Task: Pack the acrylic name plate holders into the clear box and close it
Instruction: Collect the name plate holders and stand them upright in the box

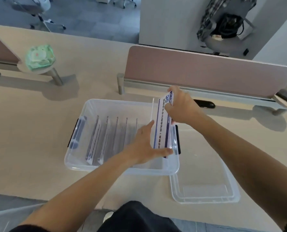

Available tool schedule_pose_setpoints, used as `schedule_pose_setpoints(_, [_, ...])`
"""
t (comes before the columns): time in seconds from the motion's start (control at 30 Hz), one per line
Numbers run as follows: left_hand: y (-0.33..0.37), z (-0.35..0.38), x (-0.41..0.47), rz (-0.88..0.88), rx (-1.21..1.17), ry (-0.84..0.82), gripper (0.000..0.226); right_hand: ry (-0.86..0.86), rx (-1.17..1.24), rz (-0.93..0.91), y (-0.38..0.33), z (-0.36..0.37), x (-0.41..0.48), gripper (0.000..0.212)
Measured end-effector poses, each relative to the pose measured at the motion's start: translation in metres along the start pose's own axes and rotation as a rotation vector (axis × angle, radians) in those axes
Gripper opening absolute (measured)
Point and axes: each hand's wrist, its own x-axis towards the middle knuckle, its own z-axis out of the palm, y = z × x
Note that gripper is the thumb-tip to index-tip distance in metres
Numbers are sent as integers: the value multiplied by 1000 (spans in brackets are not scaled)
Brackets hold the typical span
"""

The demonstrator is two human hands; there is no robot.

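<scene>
A clear plastic box [75, 162] with dark latches stands open on the beige desk. Several acrylic name plate holders [105, 138] stand on edge in a row in its left and middle part. One more name plate holder [162, 124], with a white and blue printed card, is held upright over the box's right end. My right hand [181, 106] grips its far end from the right. My left hand [145, 145] holds its near end, thumb under it and fingers along its left face. The clear lid [204, 193] lies flat on the desk, right of the box's near corner.
A pink desk divider [206, 71] on a metal rail runs behind the box. A green lamp-like object [38, 57] on a round stand sits at the far left. A dark oval grommet [204, 103] lies behind my right hand. Office chairs stand beyond the desk.
</scene>
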Motion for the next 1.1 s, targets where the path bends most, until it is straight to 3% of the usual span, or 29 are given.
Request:
schedule_pose_setpoints(0.13, [-2,20,18,-99,8,-11,100,-92,-30,-65,20,21,21,49])
schedule_pose_setpoints(0.37, [-25,39,41,-320,-165,-133,101,-303,-47,19,49,59,39,48])
schedule_pose_setpoints(0.73, [-53,34,74,-465,-214,-340,104,-417,-173,155,43,104,66,43])
schedule_pose_setpoints(0.83, [-58,29,76,-454,-193,-305,97,-467,-188,158,40,113,71,47])
schedule_pose_setpoints(0.93, [-56,6,66,-354,-159,-244,75,-485,-196,176,37,122,74,44])
schedule_pose_setpoints(1.1, [-74,-61,27,-240,-146,-11,53,-519,-184,234,37,140,81,38])
